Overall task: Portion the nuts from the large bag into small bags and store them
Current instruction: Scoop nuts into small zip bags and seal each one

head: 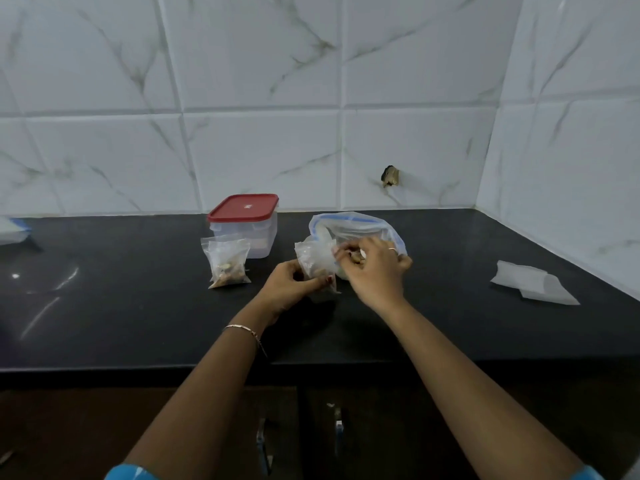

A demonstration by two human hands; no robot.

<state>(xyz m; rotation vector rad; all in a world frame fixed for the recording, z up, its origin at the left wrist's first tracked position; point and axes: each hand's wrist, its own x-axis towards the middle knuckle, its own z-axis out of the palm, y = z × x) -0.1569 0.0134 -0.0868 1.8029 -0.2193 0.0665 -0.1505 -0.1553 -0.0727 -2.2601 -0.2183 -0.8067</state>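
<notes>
On the black counter (138, 323) lies the large clear bag (356, 228) with a blue zip strip, its mouth open toward me. My left hand (291, 284) grips a small clear bag (313, 259) upright by its lower part. My right hand (375, 271) hovers at that bag's mouth, its fingers curled round a few nuts (356, 256). A filled small bag (228, 263) with nuts at its bottom stands to the left, apart from both hands.
A clear plastic container with a red lid (244, 220) stands behind the filled small bag. Empty small bags (533, 284) lie flat at the right near the tiled side wall. Another bag (12, 232) lies at the far left edge. Cabinet doors sit below the counter.
</notes>
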